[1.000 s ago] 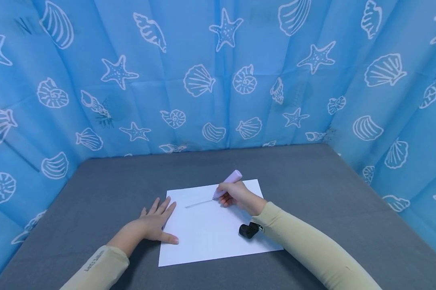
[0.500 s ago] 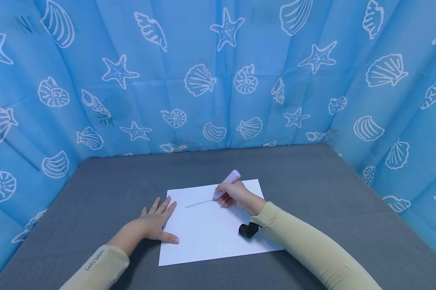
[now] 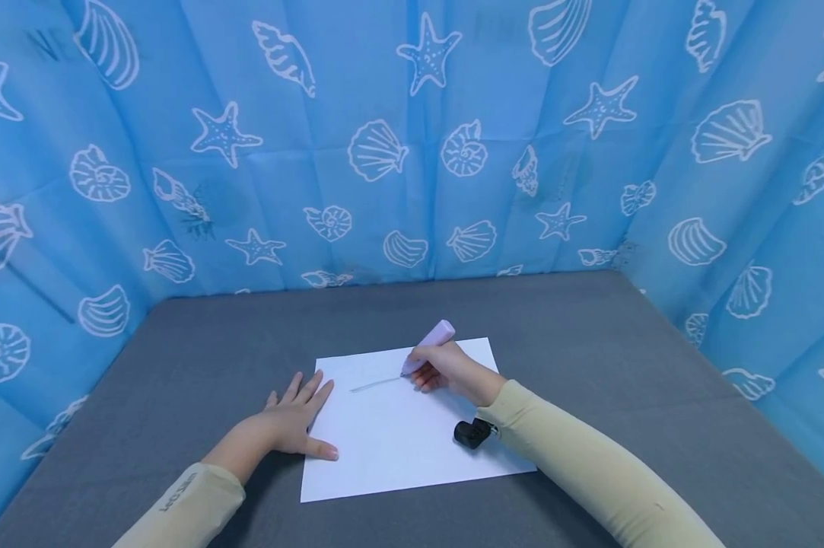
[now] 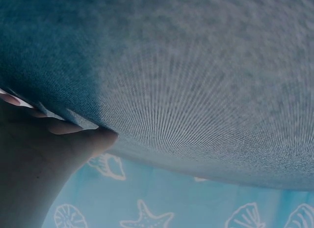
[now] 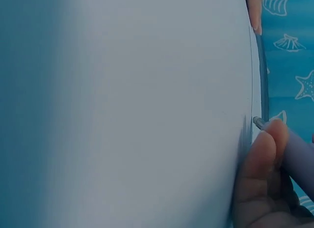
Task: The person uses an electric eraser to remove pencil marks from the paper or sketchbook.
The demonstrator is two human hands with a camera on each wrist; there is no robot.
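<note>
A white sheet of paper (image 3: 384, 449) lies on the grey cloth-covered table. My right hand (image 3: 446, 365) pinches a thick lavender pen (image 3: 434, 339) between thumb and fingers, its back end leaning up and away to the right. In the right wrist view the pen's narrow metallic tip (image 5: 258, 122) shows just past the fingertips, close over the paper. A thin grey line (image 3: 373, 384) runs leftward on the sheet from near the tip. With fingers spread, my left hand (image 3: 295, 422) rests at the paper's left edge, the thumb lying on the sheet.
A small black camera (image 3: 472, 434) on the right wrist hangs over the paper's right part. The grey table (image 3: 247, 327) reaches back to a blue curtain (image 3: 412, 198) printed with white shells and starfish, which also closes off both sides.
The pen's back end has shifted very slightly left, while its tip stays near the line's right end. The left hand and the paper hold their places.
</note>
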